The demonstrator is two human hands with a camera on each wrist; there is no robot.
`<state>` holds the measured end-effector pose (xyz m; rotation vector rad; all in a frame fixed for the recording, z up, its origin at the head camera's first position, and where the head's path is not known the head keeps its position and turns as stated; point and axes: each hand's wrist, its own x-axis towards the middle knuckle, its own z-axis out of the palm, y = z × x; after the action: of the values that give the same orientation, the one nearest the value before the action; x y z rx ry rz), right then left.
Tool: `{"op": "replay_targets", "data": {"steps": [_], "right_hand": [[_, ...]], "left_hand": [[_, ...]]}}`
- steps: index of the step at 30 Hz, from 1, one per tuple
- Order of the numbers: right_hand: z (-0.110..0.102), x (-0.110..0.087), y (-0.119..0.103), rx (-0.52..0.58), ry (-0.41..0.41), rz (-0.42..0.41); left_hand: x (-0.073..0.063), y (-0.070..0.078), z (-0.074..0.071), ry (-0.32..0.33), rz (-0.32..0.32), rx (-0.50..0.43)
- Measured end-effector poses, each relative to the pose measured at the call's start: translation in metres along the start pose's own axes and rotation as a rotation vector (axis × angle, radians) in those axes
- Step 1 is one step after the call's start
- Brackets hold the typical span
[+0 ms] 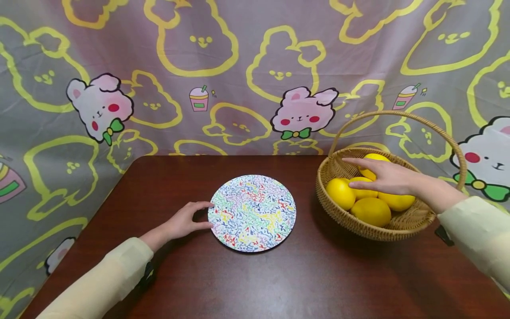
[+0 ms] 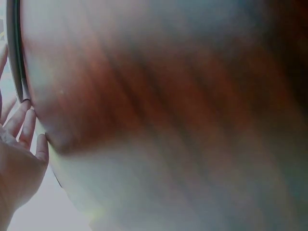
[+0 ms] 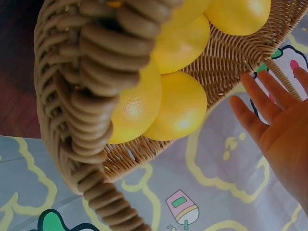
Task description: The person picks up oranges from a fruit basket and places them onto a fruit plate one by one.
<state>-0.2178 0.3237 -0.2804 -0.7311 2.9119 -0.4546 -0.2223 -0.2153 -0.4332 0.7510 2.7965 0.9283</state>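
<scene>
A round white board covered in coloured squiggles lies flat on the table. At its left edge is my left hand, thumb and fingers spread apart with their tips at the rim; in the left wrist view the hand shows with its fingers extended. My right hand hovers over a wicker basket, reaching under its tall handle. Its fingers are straight and hold nothing. Several yellow lemons lie in the basket, partly covered by this hand. The right wrist view shows more lemons beside the basket wall.
Both hands work over a dark brown wooden table. Behind it hangs a grey curtain printed with rabbits and yellow outlines. The basket stands at the table's right side, its handle upright.
</scene>
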Motion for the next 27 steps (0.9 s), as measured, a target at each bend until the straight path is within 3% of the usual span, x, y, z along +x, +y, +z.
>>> {"op": "replay_targets", "data": {"steps": [4, 12, 20, 27], "right_hand": [[0.001, 0.003, 0.004, 0.041, -0.017, -0.015], [0.007, 0.013, 0.013, 0.106, -0.074, 0.043], [0.017, 0.02, 0.016, 0.264, -0.136, 0.03], [0.03, 0.02, 0.019, 0.303, -0.129, 0.014]], "left_hand": [[0.0, 0.0, 0.0, -0.002, -0.001, 0.002], [0.0, -0.002, 0.0, -0.006, -0.009, 0.0], [-0.002, -0.002, 0.001, -0.014, -0.021, -0.007], [-0.001, -0.002, 0.001, -0.008, -0.012, -0.003]]}}
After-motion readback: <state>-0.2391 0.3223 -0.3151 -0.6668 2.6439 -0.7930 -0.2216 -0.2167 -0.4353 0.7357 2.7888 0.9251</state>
